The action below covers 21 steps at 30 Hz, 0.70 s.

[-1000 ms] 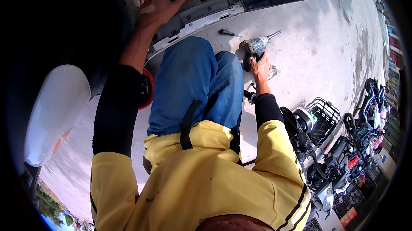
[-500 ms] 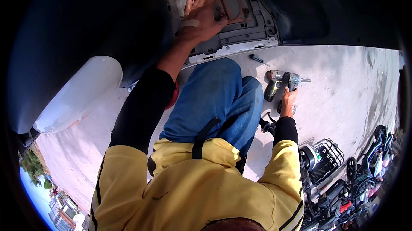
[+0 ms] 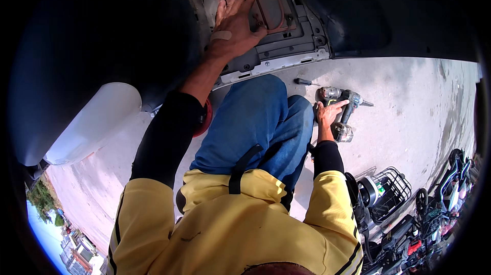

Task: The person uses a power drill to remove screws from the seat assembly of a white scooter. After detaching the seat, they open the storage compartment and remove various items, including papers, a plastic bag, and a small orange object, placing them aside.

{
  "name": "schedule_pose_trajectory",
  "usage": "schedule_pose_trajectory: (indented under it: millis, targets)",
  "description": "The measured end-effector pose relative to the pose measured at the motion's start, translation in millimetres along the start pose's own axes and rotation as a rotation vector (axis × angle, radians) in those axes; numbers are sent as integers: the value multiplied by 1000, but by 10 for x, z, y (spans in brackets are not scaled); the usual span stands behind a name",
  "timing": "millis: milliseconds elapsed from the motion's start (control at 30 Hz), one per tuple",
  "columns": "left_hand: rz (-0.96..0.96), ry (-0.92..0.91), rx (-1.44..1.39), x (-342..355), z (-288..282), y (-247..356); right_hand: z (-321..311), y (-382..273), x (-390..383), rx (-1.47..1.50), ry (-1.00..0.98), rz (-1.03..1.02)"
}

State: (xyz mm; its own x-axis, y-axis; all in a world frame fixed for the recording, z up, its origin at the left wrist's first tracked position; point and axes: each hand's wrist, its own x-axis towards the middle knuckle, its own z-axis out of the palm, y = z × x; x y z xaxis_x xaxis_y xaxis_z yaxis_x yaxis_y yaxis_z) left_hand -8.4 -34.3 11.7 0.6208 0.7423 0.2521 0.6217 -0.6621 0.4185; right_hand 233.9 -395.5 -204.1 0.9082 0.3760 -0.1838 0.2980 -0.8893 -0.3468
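- At twelve, our left hand (image 3: 234,30) spreads over the panel (image 3: 265,0), fingers apart.
- Toward three, our right hand (image 3: 330,114) is at two power drills (image 3: 353,97); we cannot tell its grip.
- Our knees (image 3: 262,98) sit between; a screwdriver (image 3: 303,81) lies at two, motorbikes (image 3: 401,230) at four.

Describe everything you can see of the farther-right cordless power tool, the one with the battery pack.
The pistol-shaped cordless power tool lies on the pale concrete-looking ground. Its body looks dark plastic with grey-blue patches; a tapered nose points right. The dark grip runs toward the person, ending in a blocky, worn grey battery pack. Another cordless power tool sits close on its left. The right hand extends a finger over its body; contact is unclear.
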Motion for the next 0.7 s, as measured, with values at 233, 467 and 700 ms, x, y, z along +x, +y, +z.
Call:
schedule_pose_trajectory:
  millis: [233,467,700]
  targets:
    - [-62,-47,-16,-20,-45,52,-41,-129,44,-86,-14,140]
    - [-87,-61,-44,0,-130,104,-536,-313,-265,-47,-91,55]
    - [-58,49,-53,-30,-132,136,-885,-380,-896,451,-113,93]
